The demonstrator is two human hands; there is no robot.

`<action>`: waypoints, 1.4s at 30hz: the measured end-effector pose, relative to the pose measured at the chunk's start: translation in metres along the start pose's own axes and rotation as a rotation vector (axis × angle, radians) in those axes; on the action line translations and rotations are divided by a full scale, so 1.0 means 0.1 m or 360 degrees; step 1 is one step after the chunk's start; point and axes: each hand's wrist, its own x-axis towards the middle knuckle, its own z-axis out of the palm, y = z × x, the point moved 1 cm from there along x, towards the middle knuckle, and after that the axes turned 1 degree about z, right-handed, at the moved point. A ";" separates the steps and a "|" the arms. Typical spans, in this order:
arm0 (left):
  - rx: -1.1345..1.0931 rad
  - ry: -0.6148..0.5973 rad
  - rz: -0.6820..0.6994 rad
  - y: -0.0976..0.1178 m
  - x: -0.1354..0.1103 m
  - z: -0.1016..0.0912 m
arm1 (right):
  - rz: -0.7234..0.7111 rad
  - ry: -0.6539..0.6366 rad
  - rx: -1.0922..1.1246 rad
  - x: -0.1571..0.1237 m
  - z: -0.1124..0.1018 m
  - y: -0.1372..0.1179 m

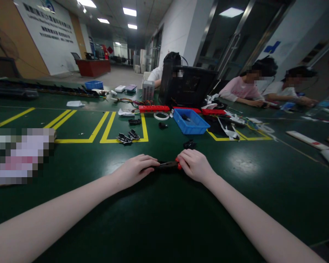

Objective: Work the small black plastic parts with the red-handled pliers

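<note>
The green table (249, 190) carries a blue bin (191, 122) farther back; near its front edge the left hand (135, 170) and right hand (194, 166) have fingers closed around the red-handled pliers (167, 165) between them, a small black part (189, 144) just behind

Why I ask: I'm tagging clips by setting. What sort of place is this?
Likely an electronics assembly workshop: a long green worktable with yellow lines, a black computer case, and pliers held in the right hand.
</note>
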 end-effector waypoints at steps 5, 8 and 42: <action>-0.0018 -0.0027 -0.0018 0.00 0.00 -0.01 | -0.0001 -0.0006 0.0040 0.01 -0.01 -0.01; -0.0049 -0.0046 -0.0028 -0.01 0.00 -0.01 | 0.0004 0.0001 0.0051 0.00 -0.02 0.01; -0.0086 -0.0010 0.0239 0.93 -0.37 -0.16 | -0.0008 -0.0065 0.0120 0.00 -0.01 0.04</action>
